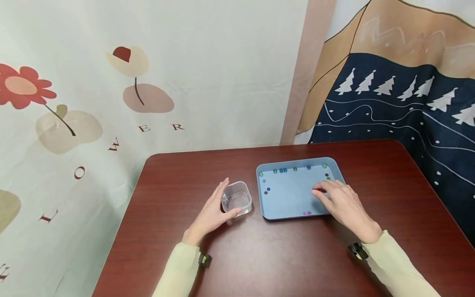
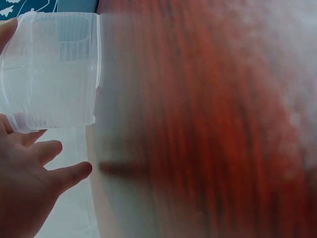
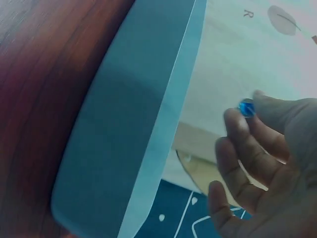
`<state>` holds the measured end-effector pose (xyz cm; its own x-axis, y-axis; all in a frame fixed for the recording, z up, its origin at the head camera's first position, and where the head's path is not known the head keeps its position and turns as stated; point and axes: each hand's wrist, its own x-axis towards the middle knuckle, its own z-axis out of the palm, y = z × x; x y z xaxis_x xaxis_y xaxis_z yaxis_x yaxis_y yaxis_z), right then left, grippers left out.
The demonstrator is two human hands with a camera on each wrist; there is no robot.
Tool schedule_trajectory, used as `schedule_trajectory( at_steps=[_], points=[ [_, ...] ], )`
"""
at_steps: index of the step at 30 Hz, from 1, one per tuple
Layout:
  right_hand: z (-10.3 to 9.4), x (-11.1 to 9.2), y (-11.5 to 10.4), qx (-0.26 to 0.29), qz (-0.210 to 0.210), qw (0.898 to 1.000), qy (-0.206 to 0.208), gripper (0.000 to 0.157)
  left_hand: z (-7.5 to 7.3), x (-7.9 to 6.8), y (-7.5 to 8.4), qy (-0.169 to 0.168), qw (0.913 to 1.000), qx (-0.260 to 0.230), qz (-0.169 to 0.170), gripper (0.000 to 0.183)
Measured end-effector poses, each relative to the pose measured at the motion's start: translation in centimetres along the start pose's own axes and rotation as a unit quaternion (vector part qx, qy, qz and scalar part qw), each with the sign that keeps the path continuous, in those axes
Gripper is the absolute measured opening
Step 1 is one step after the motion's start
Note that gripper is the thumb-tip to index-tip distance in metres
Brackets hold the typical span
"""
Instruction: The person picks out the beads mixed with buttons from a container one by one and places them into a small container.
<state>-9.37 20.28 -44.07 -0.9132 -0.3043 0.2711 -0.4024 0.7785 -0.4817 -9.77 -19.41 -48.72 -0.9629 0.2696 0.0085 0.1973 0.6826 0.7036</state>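
While marbles [image 1: 281, 170] dot a tray [image 1: 287, 196], left grip [image 1: 212, 213] holding clear tub [image 1: 237, 197], right grip [image 1: 342, 203] pinching blue marble [image 3: 246, 107]

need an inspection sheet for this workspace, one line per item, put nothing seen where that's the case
Surface: reddish-brown table, with a pale sheen of light.
Job's things: clear tub standing beside a blue tray; marbles in the tray, mostly near its edges.
Clutter: nothing seen.
Grips: left hand holds the clear tub; right hand pinches a blue marble over the tray's right side.
Cables: nothing seen.
Surroundings: flower-print hanging and tree-print hanging behind the table.
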Motion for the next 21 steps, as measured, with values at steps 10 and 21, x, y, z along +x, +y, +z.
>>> schedule_trajectory(
  at_steps=[10,21],
  points=[
    [2.1,1.6,-2.9,0.069,-0.053,0.995,0.051,0.022,0.0,0.0,0.0,0.002,1.0000,-0.003,0.004,0.104],
    [5.6,4.6,-7.8,0.105,-0.122,0.986,0.053,0.020,-0.3,0.0,0.0,0.004,0.9999,0.000,0.010,0.104]
  ],
)
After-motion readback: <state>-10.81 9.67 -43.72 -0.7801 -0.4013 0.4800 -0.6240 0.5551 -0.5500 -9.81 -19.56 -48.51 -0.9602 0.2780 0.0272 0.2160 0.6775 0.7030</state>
